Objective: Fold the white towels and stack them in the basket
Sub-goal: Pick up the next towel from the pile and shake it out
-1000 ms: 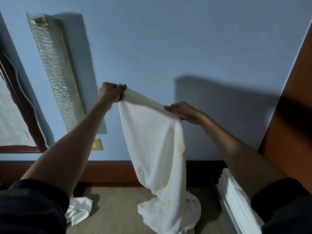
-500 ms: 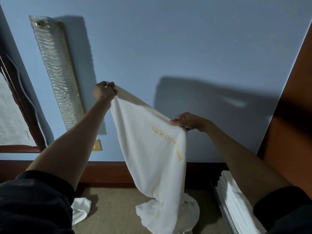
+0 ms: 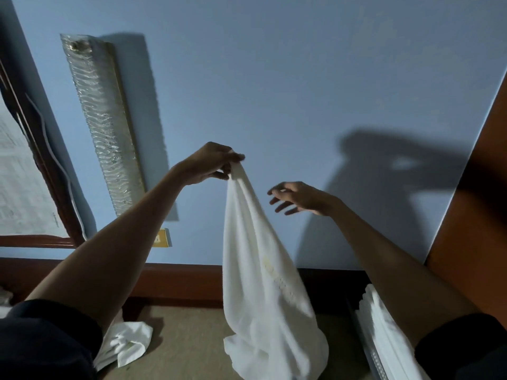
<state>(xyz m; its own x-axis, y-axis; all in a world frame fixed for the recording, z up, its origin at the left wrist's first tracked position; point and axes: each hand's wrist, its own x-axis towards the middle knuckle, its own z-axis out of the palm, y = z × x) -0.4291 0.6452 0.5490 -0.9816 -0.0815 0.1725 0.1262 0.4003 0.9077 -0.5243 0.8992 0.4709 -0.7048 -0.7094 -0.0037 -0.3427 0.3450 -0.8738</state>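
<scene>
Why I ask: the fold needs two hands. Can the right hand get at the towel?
Probably yes: the right hand is open beside the towel, which the left hand pinches at its top; nothing lies between them.

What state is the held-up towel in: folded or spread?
Neither: the towel hangs bunched from the left hand, which pinches its top; the right hand is open, not touching it.

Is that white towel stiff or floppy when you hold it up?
Probably floppy: pinched by the left hand, the white towel hangs in loose folds and bunches at the bottom. It seems fairly light, since one pinch holds it up.
</scene>
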